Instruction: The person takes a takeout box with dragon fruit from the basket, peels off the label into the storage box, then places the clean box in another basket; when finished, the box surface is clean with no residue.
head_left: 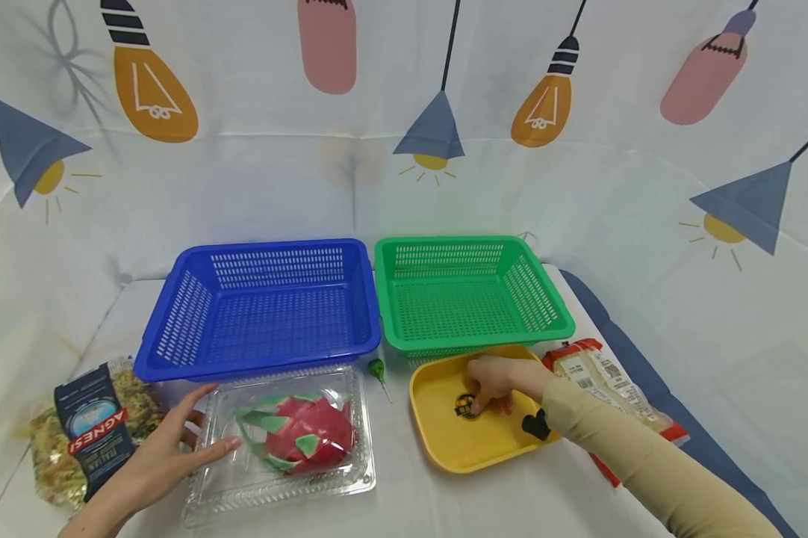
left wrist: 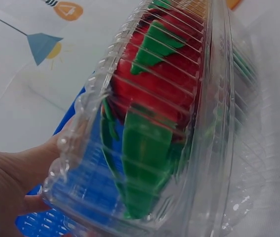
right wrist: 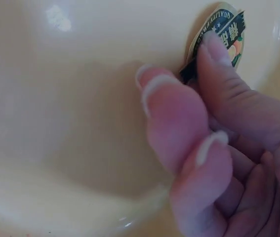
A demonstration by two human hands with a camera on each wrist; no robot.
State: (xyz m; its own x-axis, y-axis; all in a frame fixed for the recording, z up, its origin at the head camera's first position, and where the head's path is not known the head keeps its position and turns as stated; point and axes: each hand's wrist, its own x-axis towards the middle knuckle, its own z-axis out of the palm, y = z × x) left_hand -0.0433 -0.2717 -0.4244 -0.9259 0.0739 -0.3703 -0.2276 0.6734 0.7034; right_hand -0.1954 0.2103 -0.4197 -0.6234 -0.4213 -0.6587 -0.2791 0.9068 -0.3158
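Observation:
My left hand (head_left: 165, 456) rests at the left end of a clear plastic clamshell box (head_left: 222, 486), thumb straight over the lid and fingers spread along its side. Inside lies a red dragon fruit (head_left: 317, 433) with green scales, seen close up through the ribbed plastic in the left wrist view. Over on the right, my right hand (head_left: 498, 381) reaches down into a shallow yellow tray (head_left: 444, 444). Its fingers are bent and the thumb tip overlaps a round black sticker (right wrist: 236, 42) on the tray's bottom. I cannot tell whether they pinch the sticker.
A blue basket (head_left: 370, 321) and a green basket (head_left: 558, 321) stand side by side behind. Between box and tray lies a small green thing with a thin stem (head_left: 376, 368). An AGNESI pasta bag (head_left: 95, 426) is at left, a red-and-white food packet (head_left: 606, 377) beneath the right sleeve.

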